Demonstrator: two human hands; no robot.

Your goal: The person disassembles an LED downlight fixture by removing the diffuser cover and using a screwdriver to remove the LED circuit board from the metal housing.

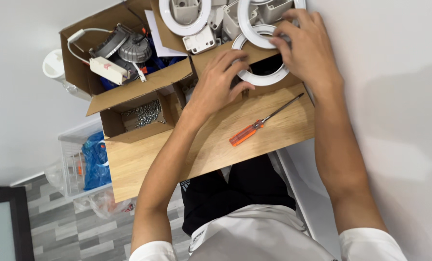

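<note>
Both your hands grip the white ring [263, 77] on the wooden board [216, 145]: left hand [216, 87] pinches its near edge, right hand [305, 46] its far edge. Keep it flat, beside the orange screwdriver [247, 133]

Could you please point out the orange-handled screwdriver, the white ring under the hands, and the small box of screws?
Screwdriver [246, 134], head view, orange handle.
White ring [262, 80], head view, lower rim.
Box of screws [143, 115], head view, screw pile inside.
</note>
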